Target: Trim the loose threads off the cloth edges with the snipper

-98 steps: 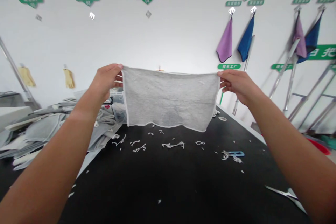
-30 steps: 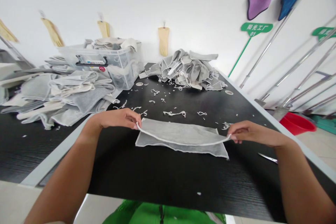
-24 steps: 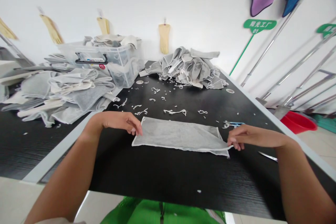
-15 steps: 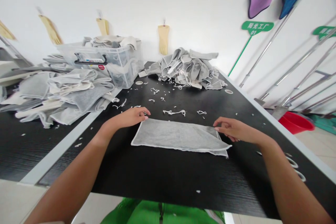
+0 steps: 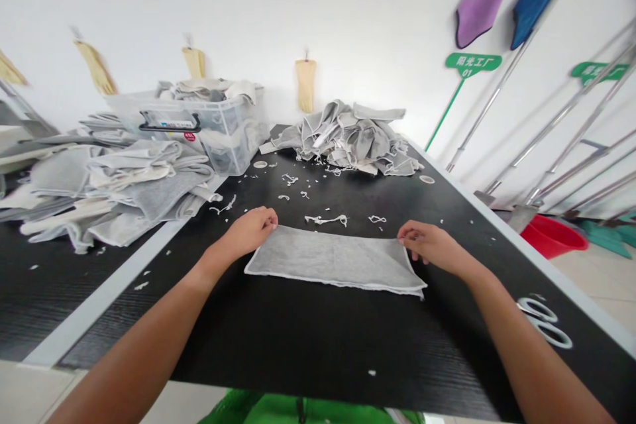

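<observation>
A folded grey cloth point(image 5: 332, 260) with white stitched edges lies across the black table in front of me. My left hand point(image 5: 256, 226) pinches its far left corner. At the far right corner, my right hand point(image 5: 422, 245) has thumb and fingers closed on the cloth's edge. The near edge rests on the table, with its two layers slightly apart at the right. Just beyond the cloth lie white thread scraps point(image 5: 326, 220). A pair of scissors point(image 5: 546, 321) sits by my right forearm, its blades hidden under the arm.
A heap of grey cloths point(image 5: 348, 136) is at the table's far end. More cloths point(image 5: 134, 179) are piled at left, beside a clear plastic box point(image 5: 231, 139) filled with cloths. Mop poles point(image 5: 517, 146) and a red basin point(image 5: 554, 236) stand beyond the right edge.
Both hands have closed on the cloth's far corners, and its right side is pulled straighter. The view has tilted slightly, showing more of the scissors.
</observation>
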`<action>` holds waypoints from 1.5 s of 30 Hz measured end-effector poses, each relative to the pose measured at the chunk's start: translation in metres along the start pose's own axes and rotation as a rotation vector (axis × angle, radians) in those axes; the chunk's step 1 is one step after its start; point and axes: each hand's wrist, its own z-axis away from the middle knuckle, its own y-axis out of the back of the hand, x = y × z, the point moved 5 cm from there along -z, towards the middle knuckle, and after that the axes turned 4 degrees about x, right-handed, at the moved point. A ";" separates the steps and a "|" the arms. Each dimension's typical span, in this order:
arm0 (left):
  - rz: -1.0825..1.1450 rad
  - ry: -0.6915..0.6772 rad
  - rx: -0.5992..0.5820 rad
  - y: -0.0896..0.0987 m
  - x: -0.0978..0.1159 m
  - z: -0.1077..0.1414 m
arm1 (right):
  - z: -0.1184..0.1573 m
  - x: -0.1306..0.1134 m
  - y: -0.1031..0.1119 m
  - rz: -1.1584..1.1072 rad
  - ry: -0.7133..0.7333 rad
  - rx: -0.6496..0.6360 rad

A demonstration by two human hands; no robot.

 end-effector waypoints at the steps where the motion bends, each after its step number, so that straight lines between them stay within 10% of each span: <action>1: -0.029 -0.001 0.004 -0.001 0.000 0.000 | -0.001 0.002 0.001 0.007 -0.006 0.020; 8: -0.112 -0.084 0.138 0.003 0.037 0.003 | -0.001 -0.016 0.003 0.239 0.161 0.188; 17: 0.043 -0.344 -0.039 -0.043 0.110 0.033 | 0.031 -0.094 -0.066 0.215 0.493 0.105; 32: 0.011 -0.287 -0.125 -0.056 0.106 0.043 | 0.037 -0.073 -0.092 0.453 0.488 0.119; 45: -0.064 -0.119 -0.018 -0.053 0.085 0.055 | 0.046 -0.007 -0.034 0.561 0.242 0.432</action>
